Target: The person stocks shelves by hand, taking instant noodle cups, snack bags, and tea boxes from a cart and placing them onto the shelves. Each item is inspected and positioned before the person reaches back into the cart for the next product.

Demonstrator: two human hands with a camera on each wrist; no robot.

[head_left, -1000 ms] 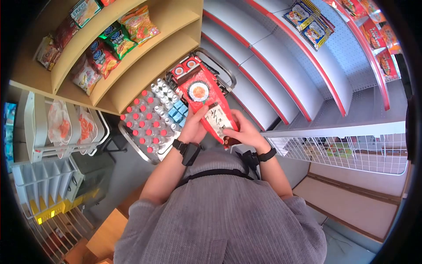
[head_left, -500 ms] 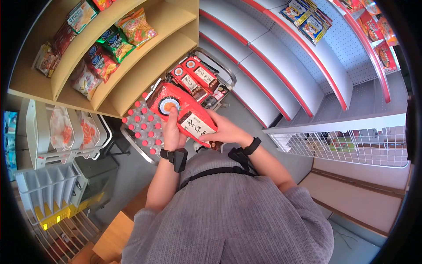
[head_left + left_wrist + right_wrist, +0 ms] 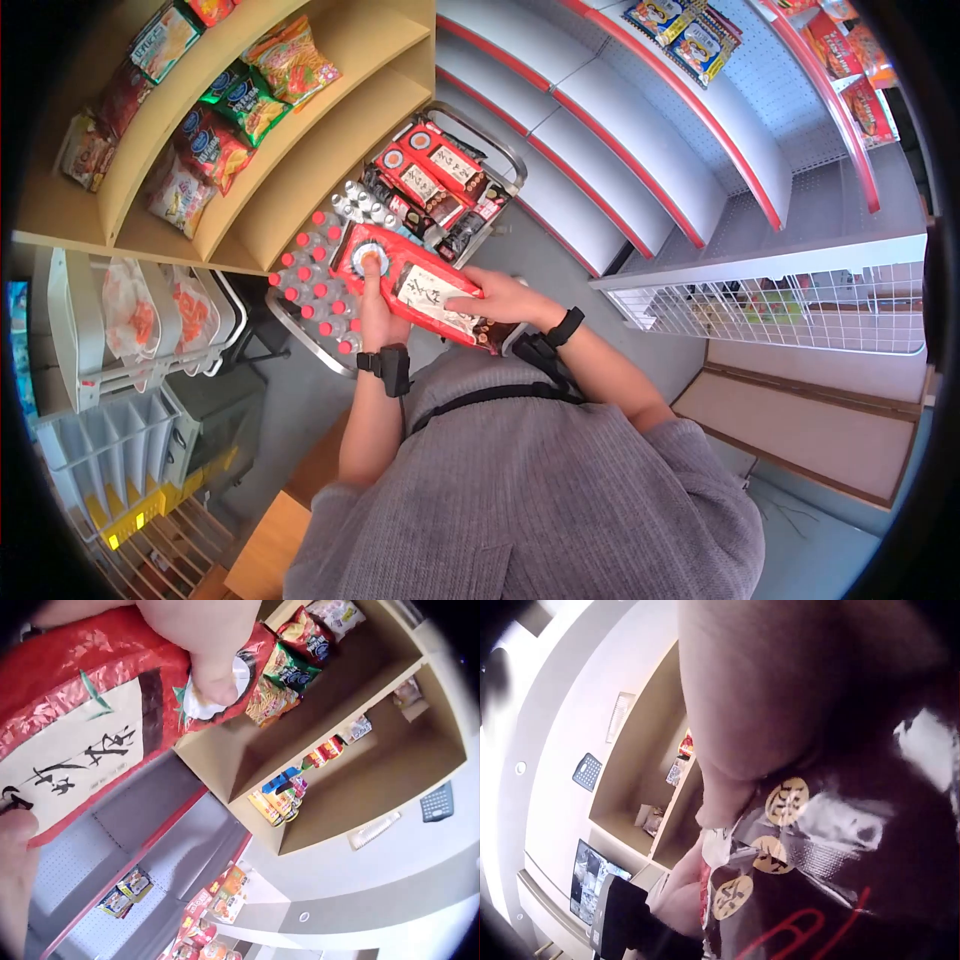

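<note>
A long red snack-type bag with a cream label and a round food picture lies slantwise between both hands, in front of the waist. My left hand grips its left end, the thumb laid across the round picture. Farther right, my right hand holds the other half, thumb on the cream label. In the left wrist view, black brush lettering shows on the label of the bag. The bag's dark brown end, with round yellow marks, fills the right wrist view. Fingers behind the bag are hidden.
Beyond the bag stands a cart with more red packages, silver-capped bottles and red-capped bottles. A wooden shelf with snack bags is at left, red-edged shelves at right, and a wire basket lower right.
The bag has swung from pointing away over the cart to lying slantwise, its far end shifted left and closer to the body. Both hands have kept hold; the packages behind it are now uncovered.
</note>
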